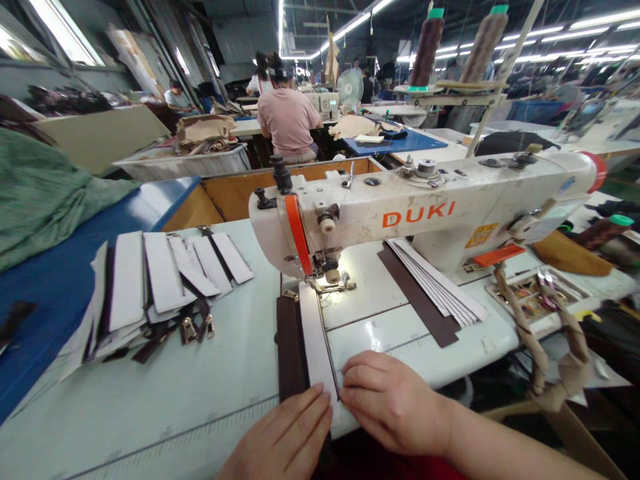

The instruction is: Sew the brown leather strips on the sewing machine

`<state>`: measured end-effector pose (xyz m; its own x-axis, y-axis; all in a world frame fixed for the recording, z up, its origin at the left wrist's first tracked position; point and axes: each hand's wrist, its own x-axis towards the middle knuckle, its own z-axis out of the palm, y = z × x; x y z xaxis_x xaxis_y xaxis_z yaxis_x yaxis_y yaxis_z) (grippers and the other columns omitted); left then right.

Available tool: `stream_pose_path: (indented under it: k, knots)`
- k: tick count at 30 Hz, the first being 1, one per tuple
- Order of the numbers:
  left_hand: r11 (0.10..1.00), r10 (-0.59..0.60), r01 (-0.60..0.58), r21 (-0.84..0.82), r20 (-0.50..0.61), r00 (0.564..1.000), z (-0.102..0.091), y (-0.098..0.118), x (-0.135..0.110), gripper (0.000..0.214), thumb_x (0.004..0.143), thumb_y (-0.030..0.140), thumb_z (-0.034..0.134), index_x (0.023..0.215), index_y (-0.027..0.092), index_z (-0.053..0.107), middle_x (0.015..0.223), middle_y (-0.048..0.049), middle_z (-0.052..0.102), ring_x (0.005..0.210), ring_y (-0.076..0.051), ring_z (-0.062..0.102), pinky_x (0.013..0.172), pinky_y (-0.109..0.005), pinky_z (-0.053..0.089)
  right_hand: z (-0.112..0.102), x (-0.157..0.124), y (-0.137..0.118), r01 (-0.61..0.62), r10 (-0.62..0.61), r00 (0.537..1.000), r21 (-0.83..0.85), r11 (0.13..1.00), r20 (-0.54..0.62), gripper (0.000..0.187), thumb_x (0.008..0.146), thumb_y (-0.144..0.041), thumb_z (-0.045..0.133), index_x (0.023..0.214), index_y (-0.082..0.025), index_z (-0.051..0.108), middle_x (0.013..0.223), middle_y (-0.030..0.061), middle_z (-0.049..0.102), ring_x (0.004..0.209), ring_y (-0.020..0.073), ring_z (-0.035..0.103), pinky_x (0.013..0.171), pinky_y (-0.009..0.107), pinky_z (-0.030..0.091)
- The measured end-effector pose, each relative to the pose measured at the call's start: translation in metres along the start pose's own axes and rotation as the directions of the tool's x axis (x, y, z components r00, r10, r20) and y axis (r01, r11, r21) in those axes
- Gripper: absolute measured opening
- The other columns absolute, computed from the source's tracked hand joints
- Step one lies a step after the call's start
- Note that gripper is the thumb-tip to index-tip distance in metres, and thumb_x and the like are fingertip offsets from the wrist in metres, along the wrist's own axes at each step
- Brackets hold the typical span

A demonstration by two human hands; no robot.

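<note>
Sewing table point(150, 427); leather strip point(290, 347) hidden under left hand point(280, 433).

Left hand point(280, 433) and right hand point(395, 403) bare, right forearm point(505, 450) bare too; red garment point(380, 467) showing at bottom edge of frame, center.

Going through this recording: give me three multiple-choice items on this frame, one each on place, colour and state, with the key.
1. Where do the loose white-faced strips lie relative to the sewing machine?
A) Left of it
B) Right of it
C) Behind it

2. What colour is the DUKI lettering?
A) Blue
B) Orange
C) Black

3. What are the left hand and right hand doing?
A) Gripping scissors
B) Lifted clear of the table
C) Resting on the pale strip

Key:
1 A, they lie left of the machine's head.
2 B, the letters on its arm are orange.
3 C, both hands' fingers lie on it.
</note>
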<state>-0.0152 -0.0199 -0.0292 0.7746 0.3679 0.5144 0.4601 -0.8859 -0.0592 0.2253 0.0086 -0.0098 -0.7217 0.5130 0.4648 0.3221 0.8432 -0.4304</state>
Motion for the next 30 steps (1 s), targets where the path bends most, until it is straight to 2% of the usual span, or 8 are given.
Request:
stream_pose_path:
  k: [15, 24, 27, 30]
  knots:
    - [0.999, -0.035, 0.035, 0.006, -0.017, 0.999, 0.009, 0.004, -0.005, 0.038, 0.09, 0.002, 0.033, 0.111, 0.01, 0.063, 0.118, -0.0096, 0.066, 0.122, -0.021, 0.052, 0.099, -0.031, 0.047, -0.001, 0.0, 0.003, 0.074, -0.069, 0.995, -0.063, 0.995, 0.074, 0.021, 0.092, -0.015, 0.041, 0.101, -0.009, 0.059, 0.09, 0.0113, 0.06, 0.094, 0.0224, 0.052, 0.088, 0.034, 0.047]
    - [0.999, -0.016, 0.015, 0.051, 0.024, 1.0, -0.002, 0.005, 0.006, 0.037, 0.092, 0.004, 0.031, 0.108, 0.011, 0.065, 0.111, -0.0092, 0.069, 0.112, -0.018, 0.06, 0.095, -0.028, 0.05, 0.0, -0.001, 0.003, 0.082, -0.074, 0.991, -0.073, 0.994, 0.108, 0.018, 0.092, -0.016, 0.043, 0.101, -0.011, 0.058, 0.092, 0.0118, 0.061, 0.099, 0.023, 0.052, 0.087, 0.035, 0.048]
    - [0.997, -0.006, 0.001, 0.073, 0.075, 0.997, -0.005, 0.004, 0.008, 0.036, 0.092, 0.003, 0.034, 0.109, 0.011, 0.064, 0.11, -0.0092, 0.069, 0.111, -0.018, 0.061, 0.095, -0.027, 0.051, -0.001, 0.0, 0.001, 0.068, -0.063, 0.994, -0.061, 0.996, 0.084, 0.02, 0.092, -0.014, 0.042, 0.101, -0.01, 0.059, 0.092, 0.0118, 0.061, 0.097, 0.0229, 0.053, 0.086, 0.035, 0.049]
    - [0.997, -0.015, 0.011, 0.072, 0.061, 0.998, -0.005, 0.004, 0.009, 0.035, 0.091, 0.003, 0.035, 0.11, 0.012, 0.063, 0.108, -0.0087, 0.07, 0.109, -0.018, 0.062, 0.094, -0.027, 0.051, -0.001, 0.001, -0.001, 0.061, -0.06, 0.998, -0.048, 0.997, 0.029, 0.023, 0.092, -0.013, 0.041, 0.106, -0.009, 0.058, 0.092, 0.0122, 0.062, 0.096, 0.0221, 0.053, 0.085, 0.035, 0.05]
